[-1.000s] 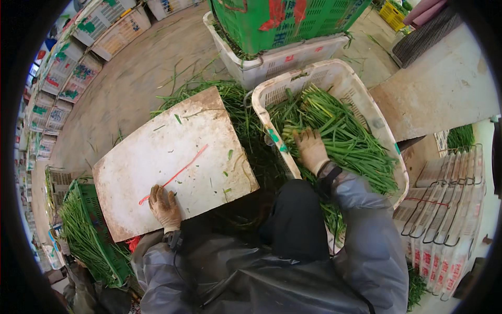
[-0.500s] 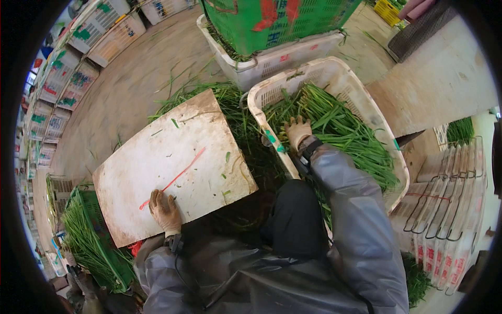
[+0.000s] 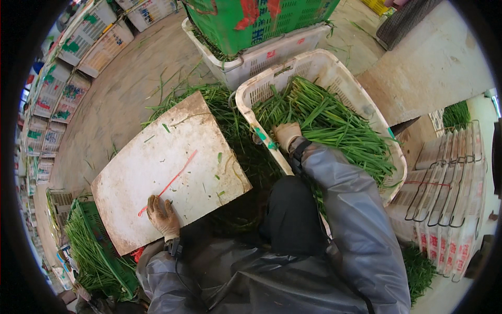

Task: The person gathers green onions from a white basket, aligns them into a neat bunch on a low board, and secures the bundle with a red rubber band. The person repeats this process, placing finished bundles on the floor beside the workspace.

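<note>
My left hand, in a pale stained work glove, lies flat with fingers spread on a white board marked with a red line. Bits of green leaf are scattered over the board. To the right, my right hand, gloved too, reaches over the near-left rim of a white plastic basket. It presses into the edge of a heap of garlic chives inside, and its fingertips are hidden among the leaves. Loose chives lie on the floor between board and basket.
Beyond stands a green crate stacked on another white basket. A green crate of chives is at lower left, beside another person's hand. Nested white baskets and a leaning board are on the right.
My right hand has shifted slightly down and left, its fingers now tucked into the chives. My left hand stays on the board. The whole view has moved a little.
</note>
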The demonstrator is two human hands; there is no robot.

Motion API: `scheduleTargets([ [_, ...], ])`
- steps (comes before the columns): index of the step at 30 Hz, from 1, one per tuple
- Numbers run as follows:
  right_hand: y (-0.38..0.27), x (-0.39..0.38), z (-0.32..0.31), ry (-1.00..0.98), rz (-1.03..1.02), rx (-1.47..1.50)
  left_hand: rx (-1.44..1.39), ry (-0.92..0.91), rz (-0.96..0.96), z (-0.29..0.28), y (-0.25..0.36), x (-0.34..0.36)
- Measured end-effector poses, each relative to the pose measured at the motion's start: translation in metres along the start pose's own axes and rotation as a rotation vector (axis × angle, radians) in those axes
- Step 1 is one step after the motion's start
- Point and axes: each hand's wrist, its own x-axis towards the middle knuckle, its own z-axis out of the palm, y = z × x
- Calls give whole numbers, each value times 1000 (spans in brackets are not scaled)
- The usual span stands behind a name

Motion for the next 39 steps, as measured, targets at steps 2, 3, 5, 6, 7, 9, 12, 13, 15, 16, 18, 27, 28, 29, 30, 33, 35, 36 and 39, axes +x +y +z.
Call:
scheduleTargets([
  [2, -1, -2, -4, -7, 22, 4, -2, -6, -1, 0, 0, 0],
  [3, -1, -4, -9, -4, 22, 8, 1, -12, 1, -1, 0, 0],
  [5, 3, -7, -26, -48, 23, 19, 4, -5, 8, -1, 0, 1],
  [6, 10, -10, -37, -71, -19, 64, 6, 6, 14, -1, 1, 1],
  [7, 24, -15, -49, -121, -53, 105, 7, 4, 13, -1, 1, 1],
  [9, 54, -21, -74, -49, -81, 391, 18, 8, 10, -2, 2, 1],
  [12, 116, -31, -109, 68, -173, 609, 45, -7, -2, -3, 4, 1],
  [13, 136, -35, -119, 138, -237, 684, 60, -21, -16, -4, 5, 1],
  [15, 171, -42, -138, 67, -47, 612, 56, -20, -7, -5, 6, 1],
  [16, 182, -48, -144, 117, -64, 779, 61, -33, -23, -5, 6, 2],
  [18, 201, -63, -153, 195, -198, 784, 52, -18, -5, -5, 6, 2],
  [27, 244, -130, -201, 127, 1, 1226, 43, -24, -14, -6, 8, 2],
  [28, 247, -141, -208, 148, -54, 1301, 46, -40, -27, -7, 8, 2],
  [29, 250, -155, -216, 219, -124, 1362, 37, -31, -23, -8, 9, 2],
  [30, 254, -171, -225, 283, -139, 1411, 30, -30, -31, -8, 9, 3],
  [33, 270, -213, -257, 472, -162, 1461, 78, -63, -31, -10, 11, 4],
  [35, 284, -245, -274, 573, -161, 1477, 133, -115, -34, -11, 12, 5],
  [36, 290, -257, -280, 626, -174, 1521, 148, -148, -48, -11, 12, 5],
  [39, 308, -281, -292, 795, -206, 1546, 166, -153, -13, -13, 11, 5],
])
